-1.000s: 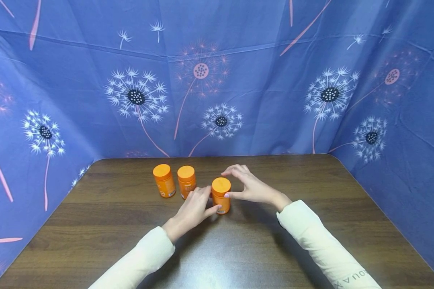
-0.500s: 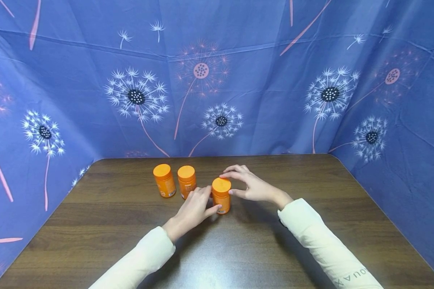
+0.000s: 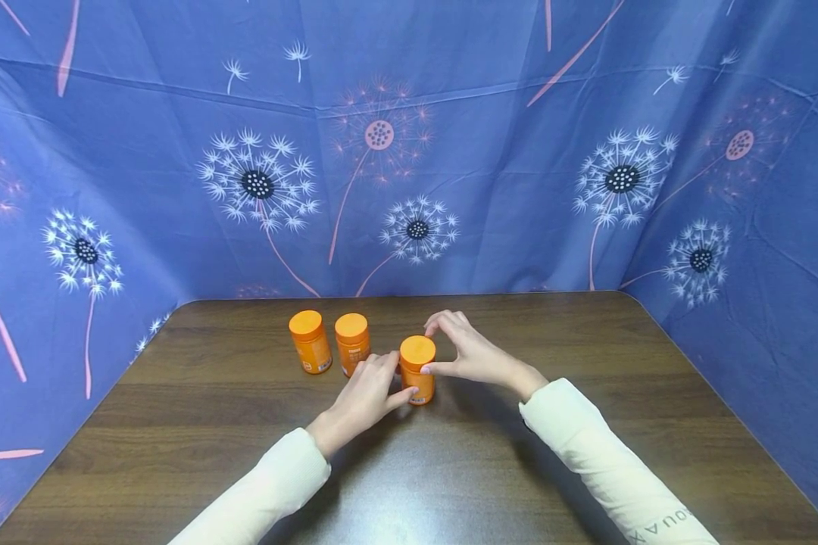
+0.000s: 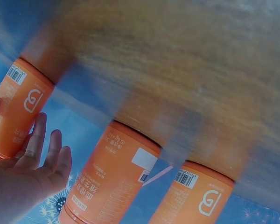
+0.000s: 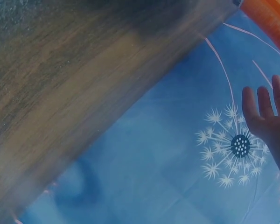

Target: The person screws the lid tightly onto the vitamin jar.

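Note:
An orange bottle point(image 3: 419, 382) with an orange lid point(image 3: 417, 350) stands upright on the table in the head view. My left hand point(image 3: 361, 397) grips its lower body, thumb in front and fingers behind on the left side. At the lid, my right hand point(image 3: 473, 357) has its thumb near the front edge and curled fingers behind it. In the left wrist view the left hand point(image 4: 35, 172) curls beside the gripped bottle, cut by the frame edge. The right wrist view shows part of the right hand point(image 5: 270, 116) and a corner of orange bottle point(image 5: 270, 21).
Two similar orange bottles stand left of the gripped one: a middle bottle point(image 3: 352, 344) close to the left hand, and a far-left bottle point(image 3: 310, 342). The brown wooden table point(image 3: 552, 469) ends at a blue dandelion-print cloth point(image 3: 504, 227) behind and at both sides.
The right fingers reached over the lid's far edge, then drew round to its right rear, while the thumb came back to the front. The left hand and bottle stayed in place.

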{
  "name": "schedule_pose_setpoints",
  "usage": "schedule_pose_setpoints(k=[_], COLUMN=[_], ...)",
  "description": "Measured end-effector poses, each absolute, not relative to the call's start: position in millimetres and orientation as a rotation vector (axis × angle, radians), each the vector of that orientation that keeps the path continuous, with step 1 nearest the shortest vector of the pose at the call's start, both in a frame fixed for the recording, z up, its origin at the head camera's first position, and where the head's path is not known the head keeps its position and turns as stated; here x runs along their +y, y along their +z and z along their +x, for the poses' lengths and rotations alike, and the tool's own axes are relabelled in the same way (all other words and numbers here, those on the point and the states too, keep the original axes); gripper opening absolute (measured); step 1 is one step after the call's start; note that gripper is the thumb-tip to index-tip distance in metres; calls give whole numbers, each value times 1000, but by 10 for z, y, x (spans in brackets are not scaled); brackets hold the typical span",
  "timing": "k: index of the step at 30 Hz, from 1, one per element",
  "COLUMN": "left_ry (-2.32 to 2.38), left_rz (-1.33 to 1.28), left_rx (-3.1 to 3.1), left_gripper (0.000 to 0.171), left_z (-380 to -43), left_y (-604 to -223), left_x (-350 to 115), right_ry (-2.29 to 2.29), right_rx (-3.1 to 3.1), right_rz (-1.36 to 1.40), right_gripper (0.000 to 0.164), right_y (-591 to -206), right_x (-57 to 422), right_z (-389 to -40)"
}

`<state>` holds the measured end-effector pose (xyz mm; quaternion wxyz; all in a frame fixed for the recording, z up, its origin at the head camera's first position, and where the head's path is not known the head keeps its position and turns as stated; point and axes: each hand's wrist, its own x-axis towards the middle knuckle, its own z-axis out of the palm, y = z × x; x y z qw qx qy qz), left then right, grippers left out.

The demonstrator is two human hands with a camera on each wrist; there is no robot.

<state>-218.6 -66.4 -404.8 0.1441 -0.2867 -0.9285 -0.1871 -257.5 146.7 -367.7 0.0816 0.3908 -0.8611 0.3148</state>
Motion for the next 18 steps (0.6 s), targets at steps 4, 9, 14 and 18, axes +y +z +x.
schedule_pose_setpoints(k=[4,9,14,18], left_ry=[-532,-531,-530,-540], left_rz=[-824,-829,-830,-827], left_rx=[-2678,-2681,-2673,-2677], left_gripper=[44,45,44,44], left_z=[-2178,-2176,-2183,-2183], left_y=[-4048,-4044,-4042,-4048], left_x=[-663,-663,-662,-664], right_ry=[932,922,924,923], right_rx=[-2597,-2596,-2614,-2606], right_rz=[1236,1354,1344,1272], right_gripper=[56,52,45,44], right_y=[-3657,-3622,-3611,-3629], right_x=[1499,1535,1548,1540], right_z=[-2574,-2584,-2594,-2597])
